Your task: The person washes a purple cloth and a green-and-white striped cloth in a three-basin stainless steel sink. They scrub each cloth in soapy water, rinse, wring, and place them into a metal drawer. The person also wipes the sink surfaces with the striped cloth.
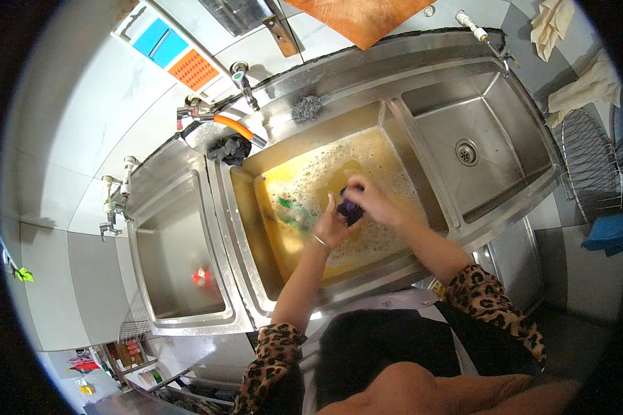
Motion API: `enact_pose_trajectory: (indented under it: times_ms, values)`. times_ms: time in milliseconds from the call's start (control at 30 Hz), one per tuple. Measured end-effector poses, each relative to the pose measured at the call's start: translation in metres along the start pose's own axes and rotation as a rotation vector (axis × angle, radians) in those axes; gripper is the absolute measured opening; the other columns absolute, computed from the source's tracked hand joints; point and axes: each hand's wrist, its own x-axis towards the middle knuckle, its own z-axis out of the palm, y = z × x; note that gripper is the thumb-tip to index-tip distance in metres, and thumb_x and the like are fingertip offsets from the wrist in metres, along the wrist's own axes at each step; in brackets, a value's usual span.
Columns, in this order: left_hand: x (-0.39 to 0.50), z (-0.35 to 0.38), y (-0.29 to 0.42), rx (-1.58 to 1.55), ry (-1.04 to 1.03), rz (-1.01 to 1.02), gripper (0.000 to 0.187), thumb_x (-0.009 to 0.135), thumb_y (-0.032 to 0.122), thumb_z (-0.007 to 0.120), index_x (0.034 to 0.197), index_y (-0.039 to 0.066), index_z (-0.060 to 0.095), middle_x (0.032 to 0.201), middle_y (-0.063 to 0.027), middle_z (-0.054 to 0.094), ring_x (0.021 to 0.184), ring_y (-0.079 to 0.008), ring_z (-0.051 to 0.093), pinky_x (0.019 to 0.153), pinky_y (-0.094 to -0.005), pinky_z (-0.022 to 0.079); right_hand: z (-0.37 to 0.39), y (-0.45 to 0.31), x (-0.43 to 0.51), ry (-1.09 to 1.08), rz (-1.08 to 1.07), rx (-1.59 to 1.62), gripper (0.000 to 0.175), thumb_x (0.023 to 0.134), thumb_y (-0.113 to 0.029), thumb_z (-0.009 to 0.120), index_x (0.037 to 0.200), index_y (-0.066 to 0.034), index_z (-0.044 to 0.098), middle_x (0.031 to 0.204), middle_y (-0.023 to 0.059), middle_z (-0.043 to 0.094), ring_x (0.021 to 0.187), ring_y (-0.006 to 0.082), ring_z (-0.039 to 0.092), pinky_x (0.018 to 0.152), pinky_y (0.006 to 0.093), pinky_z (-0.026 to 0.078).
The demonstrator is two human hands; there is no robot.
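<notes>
Both of my hands are over the middle basin (431, 202) of a stainless steel sink, which holds yellowish, foamy water (379, 155). My left hand (333, 228) grips a small dark purple object (350, 206) from below. My right hand (372, 199) is at its upper right side, fingers curled against it and slightly blurred. What the purple object is, I cannot tell. A green thing (285, 202) shows dimly in the water to the left of my hands.
In the left basin's (168, 244) cloudy water is a red and white object (202, 278). The right basin (477, 124) shows its drain. An orange hose (233, 126) hangs from a tap; a steel scourer (307, 108) and dark cloth (230, 149) lie on the back ledge. A wire rack (592, 155) stands right.
</notes>
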Motion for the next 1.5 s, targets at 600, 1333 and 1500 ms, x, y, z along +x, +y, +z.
enact_pose_trajectory:
  times_ms: [600, 1333, 1500]
  values:
    - [0.089, -0.054, -0.008, 0.008, 0.073, 0.227, 0.046, 0.102, 0.045, 0.043, 0.126, 0.008, 0.059, 0.114, -0.0108, 0.067, 0.097, -0.0268, 0.065, 0.087, -0.0424, 0.053, 0.071, -0.034, -0.034, 0.186, -0.080, -0.666, 0.032, 0.103, -0.035, 0.045, 0.101, -0.0026, 0.049, 0.081, 0.0264, 0.063, 0.079, 0.0477, 0.062, 0.069, 0.0538, 0.047]
    - [0.002, -0.040, 0.029, 0.053, -0.243, 0.458, 0.054, 0.078, -0.010, 0.041, 0.127, 0.008, 0.055, 0.113, -0.0123, 0.059, 0.102, -0.0278, 0.060, 0.091, -0.0416, 0.053, -0.042, -0.022, -0.020, -0.375, 0.554, 0.883, 0.050, 0.102, -0.038, 0.054, 0.140, -0.0052, 0.048, 0.137, 0.0101, 0.056, 0.121, 0.0260, 0.058, 0.099, 0.0453, 0.050]
    - [-0.006, -0.041, 0.057, 0.171, -0.195, 0.618, 0.051, 0.071, -0.011, 0.040, 0.117, 0.005, 0.057, 0.112, -0.0134, 0.063, 0.105, -0.0299, 0.062, 0.095, -0.0433, 0.053, -0.073, 0.058, -0.016, -0.274, 0.430, 0.771, 0.047, 0.093, -0.016, 0.070, 0.134, -0.0024, 0.050, 0.134, 0.0164, 0.056, 0.122, 0.0290, 0.056, 0.101, 0.0425, 0.049]
